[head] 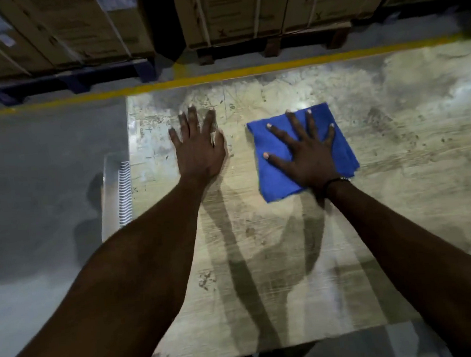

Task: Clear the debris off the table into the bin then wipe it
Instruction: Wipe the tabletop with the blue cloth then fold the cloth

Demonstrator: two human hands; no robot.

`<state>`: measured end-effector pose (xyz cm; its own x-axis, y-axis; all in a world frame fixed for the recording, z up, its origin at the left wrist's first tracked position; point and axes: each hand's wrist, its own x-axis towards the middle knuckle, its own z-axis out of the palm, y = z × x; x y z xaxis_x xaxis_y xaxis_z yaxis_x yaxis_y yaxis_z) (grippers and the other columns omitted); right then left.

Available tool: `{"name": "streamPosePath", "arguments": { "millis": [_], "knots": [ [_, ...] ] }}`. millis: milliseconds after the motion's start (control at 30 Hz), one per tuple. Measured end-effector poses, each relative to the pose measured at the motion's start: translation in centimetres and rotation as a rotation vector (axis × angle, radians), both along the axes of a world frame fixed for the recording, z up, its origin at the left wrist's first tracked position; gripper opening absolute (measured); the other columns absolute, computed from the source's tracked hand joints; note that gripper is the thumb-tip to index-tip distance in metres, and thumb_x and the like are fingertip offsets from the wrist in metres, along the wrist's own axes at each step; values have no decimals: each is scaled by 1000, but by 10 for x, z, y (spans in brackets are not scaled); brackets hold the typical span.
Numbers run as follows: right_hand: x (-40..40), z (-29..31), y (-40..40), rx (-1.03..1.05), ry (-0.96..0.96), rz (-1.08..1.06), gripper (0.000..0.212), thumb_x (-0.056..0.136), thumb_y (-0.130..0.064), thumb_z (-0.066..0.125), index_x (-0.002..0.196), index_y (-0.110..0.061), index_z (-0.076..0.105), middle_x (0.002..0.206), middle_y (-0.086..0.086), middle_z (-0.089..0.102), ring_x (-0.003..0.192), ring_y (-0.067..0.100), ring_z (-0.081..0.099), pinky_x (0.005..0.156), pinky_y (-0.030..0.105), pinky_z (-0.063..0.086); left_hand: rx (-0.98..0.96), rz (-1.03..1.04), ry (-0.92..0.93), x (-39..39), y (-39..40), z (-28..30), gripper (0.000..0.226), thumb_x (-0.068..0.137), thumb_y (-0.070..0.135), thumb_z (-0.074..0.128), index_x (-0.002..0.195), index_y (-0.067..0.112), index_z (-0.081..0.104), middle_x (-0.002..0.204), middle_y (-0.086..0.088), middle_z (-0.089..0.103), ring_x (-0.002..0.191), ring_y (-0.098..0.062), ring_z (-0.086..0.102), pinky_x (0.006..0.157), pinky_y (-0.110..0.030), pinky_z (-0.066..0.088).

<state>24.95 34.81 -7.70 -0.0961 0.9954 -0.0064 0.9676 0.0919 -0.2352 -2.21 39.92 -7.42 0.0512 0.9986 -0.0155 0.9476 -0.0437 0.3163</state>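
No loose debris can be made out on the desk (263, 260), so the clearing step is judged to be finished and the wiping step to be under way. A folded blue cloth (279, 180) is pressed flat on the far middle of the desk by the right hand (308, 155), whose fingers (295, 125) are straight and spread wide apart over it, nothing being gripped. The left hand (198, 150) is laid palm-down on the bare desk just beside the cloth, near the left edge, its fingers straight and only slightly apart. A pale bin (117, 193) is seen on the floor against the left edge of the desk. The surface is marked by stains, scratches and cloudy smears, most heavily toward the far right, so much of the wiping is judged to be left.
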Motion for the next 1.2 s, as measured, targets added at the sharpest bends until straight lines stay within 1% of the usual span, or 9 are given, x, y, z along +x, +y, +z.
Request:
{"name": "streamPosePath", "arguments": {
  "millis": [200, 267, 333, 467, 567, 667, 833, 1067, 1200],
  "knots": [
    [-1, 1, 88, -52, 45, -343, 77, 90, -89, 28, 160, -57, 16, 176, -4, 4, 160, 39, -8, 114, 82, -5, 59, 41, 22, 2, 1, -4, 61, 106, 51, 32, 165, 35, 26, 176, -8, 10, 162, -30, 5, 127, -62, 4],
    [-19, 0, 91, -39, 33, -308, 78, 91, -88, 28, 160, -55, 17, 176, -2, 5, 160, 41, -6, 114, 83, -4, 59, 48, 25, 3, 0, -3, 61, 105, 50, 34, 164, 36, 27, 176, -7, 11, 162, -30, 7, 127, -62, 6],
    [-29, -2, 87, -28, -6, -145, 76, 92, -87, 29, 160, -56, 16, 176, -3, 7, 161, 39, -5, 114, 81, -4, 64, 51, 23, 2, 1, -1, 61, 105, 50, 35, 163, 35, 30, 175, -7, 12, 162, -30, 9, 126, -62, 9],
    [-4, 0, 95, 7, -60, 67, 75, 90, -89, 30, 158, -60, 18, 175, -10, 9, 162, 30, -3, 116, 80, 4, 60, 57, 18, 4, 0, 1, 60, 106, 50, 35, 163, 35, 30, 176, -7, 12, 162, -30, 8, 126, -63, 11],
    [6, 3, 121, 3, 10, -127, 73, 92, -87, 33, 158, -59, 20, 175, -11, 6, 162, 30, -3, 117, 80, -1, 54, 55, 6, 4, -1, 1, 60, 106, 50, 35, 164, 35, 28, 176, -6, 9, 163, -29, 5, 126, -63, 9],
    [-28, 3, 137, -32, 46, -293, 76, 92, -86, 29, 160, -55, 19, 176, -5, 3, 161, 38, -7, 115, 81, -5, 34, 51, 5, 3, 0, 3, 61, 106, 50, 37, 164, 36, 26, 176, -4, 6, 163, -28, 1, 126, -63, 7],
    [-77, -1, 112, 14, -86, 53, 75, 92, -87, 28, 160, -56, 20, 175, -7, 10, 162, 33, -2, 117, 78, 3, 30, 63, 1, 2, 1, 4, 64, 102, 49, 40, 164, 36, 28, 176, -4, 9, 163, -28, 3, 125, -65, 11],
    [-32, 2, 162, -5, 40, -322, 74, 91, -87, 30, 158, -54, 29, 175, -5, 12, 161, 35, -3, 115, 82, -1, 0, 64, -13, 3, 0, 8, 63, 105, 52, 34, 165, 38, 22, 177, -1, -1, 163, -24, -6, 127, -62, 5],
    [-80, 3, 124, -13, -27, -248, 76, 93, -85, 27, 161, -52, 21, 176, -1, 4, 161, 38, -5, 116, 80, -4, 5, 60, -16, 2, -1, 7, 66, 102, 48, 41, 165, 35, 25, 177, -3, 1, 163, -27, -3, 127, -63, 7]
  ]
}}
